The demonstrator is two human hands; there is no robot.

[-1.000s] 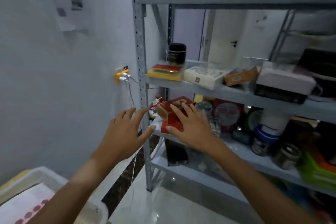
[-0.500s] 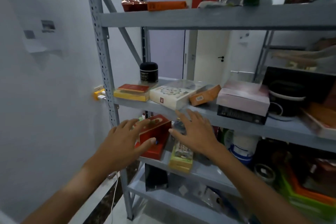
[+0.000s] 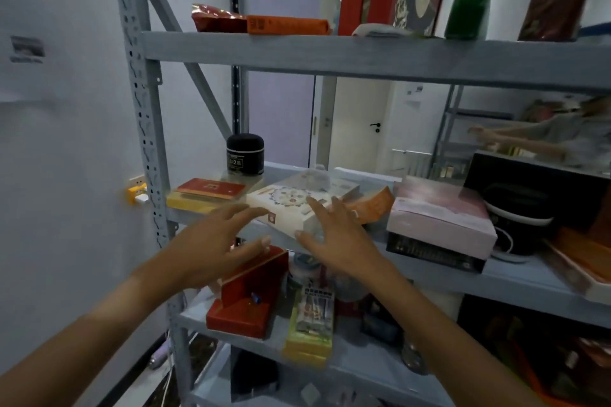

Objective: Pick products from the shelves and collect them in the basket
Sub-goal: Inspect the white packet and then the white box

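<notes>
Both my hands are raised in front of a grey metal shelf rack (image 3: pixel 363 58). My left hand (image 3: pixel 215 241) hovers with spread fingers near the front left corner of a white patterned box (image 3: pixel 291 205) on the middle shelf. My right hand (image 3: pixel 337 238) has straight fingers over the box's front right edge; whether it touches is unclear. Neither hand holds anything. Below them a red box (image 3: pixel 248 297) and a yellow-green packet (image 3: pixel 310 324) lie on the lower shelf. The basket is out of view.
On the middle shelf stand a black jar (image 3: pixel 245 153), a red and yellow flat box (image 3: pixel 206 193), an orange box (image 3: pixel 373 205), a pink box (image 3: pixel 439 215) and a black box (image 3: pixel 529 205). Upper shelf holds red, orange and green packages. Another person's arm (image 3: pixel 515 139) shows behind.
The view has tilted upward and closer to the rack. Both hands rose from the red box on the lower shelf to the white box on the middle shelf.
</notes>
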